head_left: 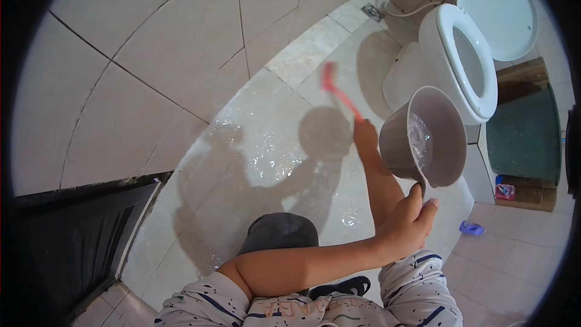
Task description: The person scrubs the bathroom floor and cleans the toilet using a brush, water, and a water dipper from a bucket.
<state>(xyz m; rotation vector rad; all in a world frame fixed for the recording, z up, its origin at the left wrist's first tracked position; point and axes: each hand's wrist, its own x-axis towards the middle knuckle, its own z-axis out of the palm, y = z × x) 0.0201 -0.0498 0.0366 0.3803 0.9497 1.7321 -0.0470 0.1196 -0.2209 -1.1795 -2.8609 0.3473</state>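
Brush (346,100): red one, pretty blurry, held out over the floor (281,109) with its head pointed at the far edge. Whether the tiles are actually being touched can't be told.
Right hand (365,132): closed around the end of the brush handle; the separate fingers can't really be made out.
Dipper (446,136): grayish-brown, held up above the right-hand part of the floor, tipped so the inside can be seen, some water (420,140) in it.
Left hand (408,223): fingers clenched on the dipper handle, with the left forearm crossed in front of the right arm.
Wet bits: shiny patches are spread around the middle of the floor, and a big shadow is cast there too.
Toilet (442,82): lid (493,9) flipped up, placed by the far right corner.
Drain (372,12): set into that far corner, near the toilet.
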